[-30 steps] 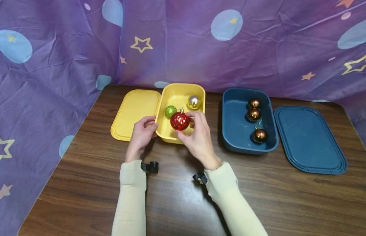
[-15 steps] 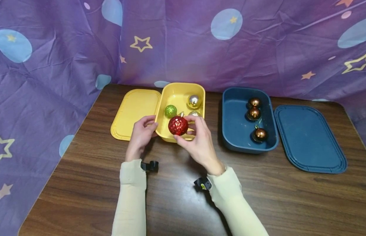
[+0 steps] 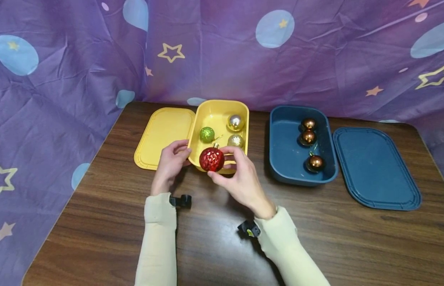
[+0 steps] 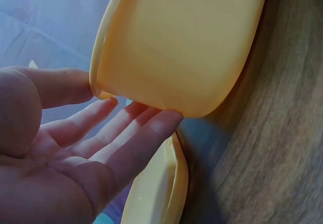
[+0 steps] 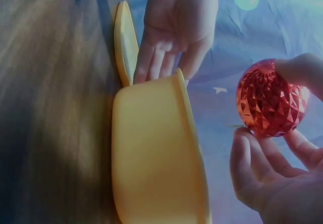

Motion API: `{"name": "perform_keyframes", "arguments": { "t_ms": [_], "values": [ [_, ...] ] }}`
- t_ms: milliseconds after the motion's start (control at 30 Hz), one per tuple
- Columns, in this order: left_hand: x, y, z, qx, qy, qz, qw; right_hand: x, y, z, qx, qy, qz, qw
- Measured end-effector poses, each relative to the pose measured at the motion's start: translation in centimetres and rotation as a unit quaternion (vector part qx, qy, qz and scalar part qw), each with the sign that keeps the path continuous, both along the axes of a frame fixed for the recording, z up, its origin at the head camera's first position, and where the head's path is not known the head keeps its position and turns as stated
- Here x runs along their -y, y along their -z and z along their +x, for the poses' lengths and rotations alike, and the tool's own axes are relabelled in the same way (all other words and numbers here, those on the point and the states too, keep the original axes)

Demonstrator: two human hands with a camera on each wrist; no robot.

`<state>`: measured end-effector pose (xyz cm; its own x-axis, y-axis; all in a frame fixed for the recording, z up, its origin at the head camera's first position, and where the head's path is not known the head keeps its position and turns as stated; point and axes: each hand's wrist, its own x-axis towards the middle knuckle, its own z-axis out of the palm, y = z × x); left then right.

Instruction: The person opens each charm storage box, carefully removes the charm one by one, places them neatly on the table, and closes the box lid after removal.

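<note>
My right hand (image 3: 239, 174) holds a red faceted Christmas bauble (image 3: 212, 159) by its sides, above the near end of a yellow container (image 3: 214, 118). In the right wrist view thumb and fingertips clasp the bauble (image 5: 272, 98), which hangs apart from the container. At the container's near left corner is my left hand (image 3: 170, 165). The left wrist view has its thumb at the rim and its fingertips against the outer wall (image 4: 186, 47). Inside lie a green glitter bauble (image 3: 207, 135), a shiny gold bauble (image 3: 235, 123) and a pale gold glitter bauble (image 3: 235, 141).
Left of the yellow container lies its yellow lid (image 3: 166, 135). A blue container (image 3: 284, 147) stands to the right with bronze baubles (image 3: 315, 163) in it. Beyond it is a blue lid (image 3: 379, 171). A purple patterned cloth (image 3: 222, 59) hangs behind the wooden table (image 3: 207, 246).
My right hand has drawn the red bauble a little toward me and to the left, uncovering the pale gold glitter bauble. My left hand stays at the container's corner.
</note>
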<state>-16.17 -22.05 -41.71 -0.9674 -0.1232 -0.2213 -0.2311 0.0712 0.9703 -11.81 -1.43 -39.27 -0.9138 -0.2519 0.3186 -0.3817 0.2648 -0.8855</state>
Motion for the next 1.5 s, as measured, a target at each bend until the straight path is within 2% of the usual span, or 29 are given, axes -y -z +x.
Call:
{"name": "perform_keyframes", "arguments": {
  "t_ms": [133,333,533,833,1200,1500],
  "values": [
    [0.1,0.0,0.0,-0.001,0.003,0.000,1.0000,0.2,0.3,0.4,0.023,-0.017,-0.003,1.000],
    [0.2,0.1,0.0,-0.003,0.009,0.007,0.9999,0.4,0.8,1.0,0.018,-0.055,-0.020,0.998],
    [0.4,0.2,0.1,-0.006,0.016,0.007,0.9998,0.4,1.4,1.6,0.034,-0.089,-0.035,0.995],
    [0.7,0.4,0.2,-0.009,0.023,0.008,0.9997,0.5,2.2,2.1,0.062,-0.121,0.002,0.991],
    [0.7,0.4,0.2,-0.003,0.026,0.007,0.9996,0.7,2.9,2.1,0.061,-0.135,0.056,0.987],
    [0.8,0.5,0.1,-0.005,0.032,0.007,0.9994,0.9,3.6,2.0,0.087,-0.117,0.075,0.986]
  ]
}}
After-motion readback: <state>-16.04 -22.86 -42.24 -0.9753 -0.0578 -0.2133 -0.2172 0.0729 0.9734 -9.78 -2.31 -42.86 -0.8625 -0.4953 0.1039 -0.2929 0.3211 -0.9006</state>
